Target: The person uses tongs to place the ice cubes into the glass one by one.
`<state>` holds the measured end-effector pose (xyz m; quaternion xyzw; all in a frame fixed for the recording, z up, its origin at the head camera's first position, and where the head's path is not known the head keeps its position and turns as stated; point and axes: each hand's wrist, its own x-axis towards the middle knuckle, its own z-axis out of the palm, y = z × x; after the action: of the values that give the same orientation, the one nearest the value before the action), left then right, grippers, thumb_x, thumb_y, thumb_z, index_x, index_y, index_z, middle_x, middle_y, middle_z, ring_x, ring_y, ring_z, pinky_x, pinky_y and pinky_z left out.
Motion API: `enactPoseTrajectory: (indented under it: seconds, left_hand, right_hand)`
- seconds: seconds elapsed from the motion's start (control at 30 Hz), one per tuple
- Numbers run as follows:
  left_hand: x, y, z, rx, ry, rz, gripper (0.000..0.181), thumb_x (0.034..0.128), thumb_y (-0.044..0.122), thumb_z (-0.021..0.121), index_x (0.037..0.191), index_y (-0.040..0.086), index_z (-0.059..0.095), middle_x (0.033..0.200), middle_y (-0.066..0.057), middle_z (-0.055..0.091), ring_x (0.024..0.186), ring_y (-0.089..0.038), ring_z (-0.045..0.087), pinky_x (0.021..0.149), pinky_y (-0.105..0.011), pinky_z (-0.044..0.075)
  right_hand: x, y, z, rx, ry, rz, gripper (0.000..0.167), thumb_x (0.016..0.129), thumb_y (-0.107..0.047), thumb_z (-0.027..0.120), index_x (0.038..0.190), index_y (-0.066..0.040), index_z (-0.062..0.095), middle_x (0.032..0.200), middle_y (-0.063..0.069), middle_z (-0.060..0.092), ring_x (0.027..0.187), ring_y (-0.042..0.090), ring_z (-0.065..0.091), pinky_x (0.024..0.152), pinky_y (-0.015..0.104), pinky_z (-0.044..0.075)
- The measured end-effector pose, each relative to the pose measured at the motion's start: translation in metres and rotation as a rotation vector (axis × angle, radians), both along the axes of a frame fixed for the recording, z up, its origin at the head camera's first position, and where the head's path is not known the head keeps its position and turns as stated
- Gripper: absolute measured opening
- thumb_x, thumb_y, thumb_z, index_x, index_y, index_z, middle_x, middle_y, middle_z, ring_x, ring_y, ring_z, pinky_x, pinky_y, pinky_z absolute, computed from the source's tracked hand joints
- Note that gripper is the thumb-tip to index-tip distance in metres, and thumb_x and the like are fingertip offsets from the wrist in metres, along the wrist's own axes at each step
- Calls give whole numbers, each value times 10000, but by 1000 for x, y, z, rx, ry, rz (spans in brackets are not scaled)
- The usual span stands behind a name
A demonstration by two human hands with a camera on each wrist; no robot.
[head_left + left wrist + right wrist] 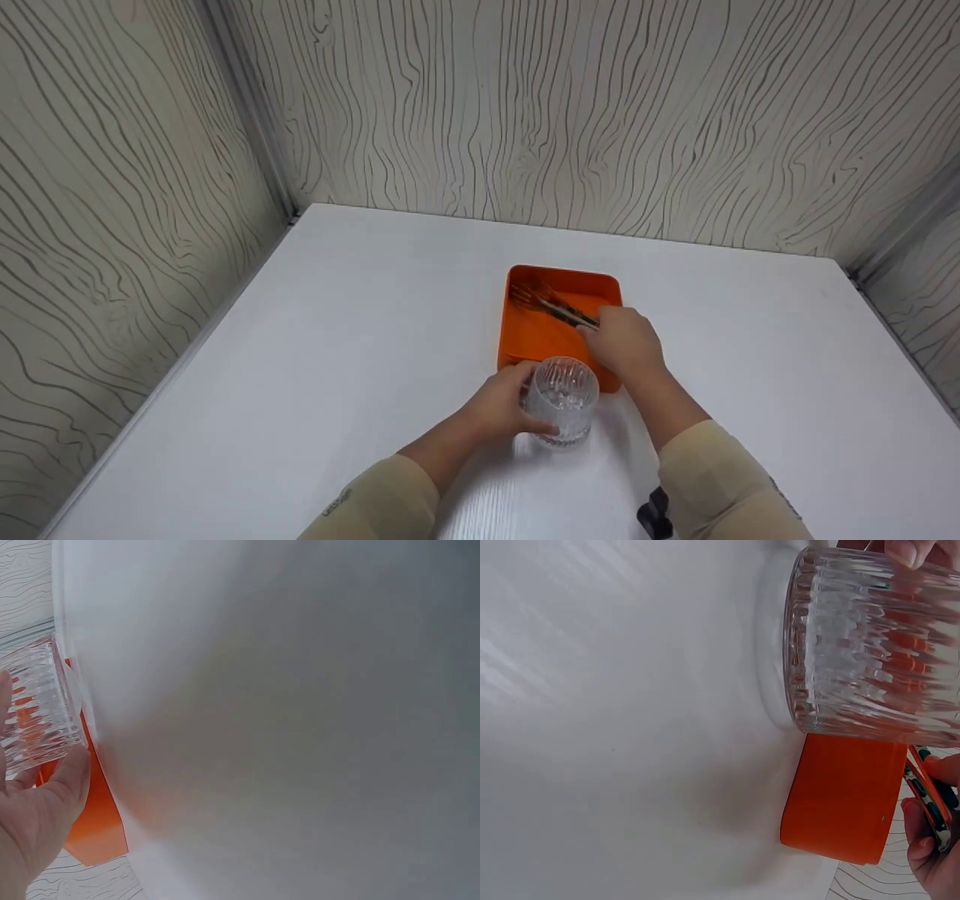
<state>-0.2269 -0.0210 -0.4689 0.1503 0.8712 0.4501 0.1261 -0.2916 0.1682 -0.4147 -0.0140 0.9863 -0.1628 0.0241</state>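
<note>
My left hand [496, 405] grips a clear ribbed glass [564, 401] from its left side, thumb in front. The glass looks upright, just in front of a shallow orange tray [531, 334]. In the left wrist view, the fingers and thumb lie around the ribbed wall. Over the tray's right edge, my right hand [626, 346] holds a small bunch of cutlery [559, 309] by the handles. Fork tines show at its far end, inside the tray; the exact number of pieces is unclear. Patterned handles [928, 799] show between the fingers in the right wrist view.
A white table [360, 315] lies under everything, with wood-grain patterned panels [480, 112] behind it and at the sides. A small black object [656, 514] shows beside the right sleeve at the front.
</note>
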Motion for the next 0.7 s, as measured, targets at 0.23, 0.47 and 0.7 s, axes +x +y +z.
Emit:
enactPoseTrajectory:
  seconds: [0.23, 0.47, 0.7]
  left_hand:
    - [-1, -1, -1, 8, -5, 9, 721, 601, 357, 838, 1222, 259, 485, 1118, 127, 545, 1021, -103, 523, 913, -323, 460]
    - [-1, -1, -2, 8, 26, -9, 727, 609, 362, 836, 1232, 232, 485, 1125, 109, 549, 1014, -110, 530, 903, -313, 465]
    - [0, 0, -1, -13, 11, 6, 735, 603, 358, 841, 1236, 246, 484, 1121, 107, 542, 1011, -113, 527, 898, -315, 468]
  right_hand:
    - [2, -1, 1, 19, 1, -26, 295, 847, -362, 625, 792, -78, 565, 652, 70, 493, 617, 230, 483, 525, 290, 409]
    - [8, -14, 9, 138, 60, 14, 317, 838, -366, 620, 761, -59, 596, 623, 62, 536, 583, 232, 506, 538, 351, 475]
    - [14, -21, 11, 225, 187, 78, 265, 810, -305, 635, 738, -52, 600, 600, 64, 546, 551, 243, 535, 505, 399, 496]
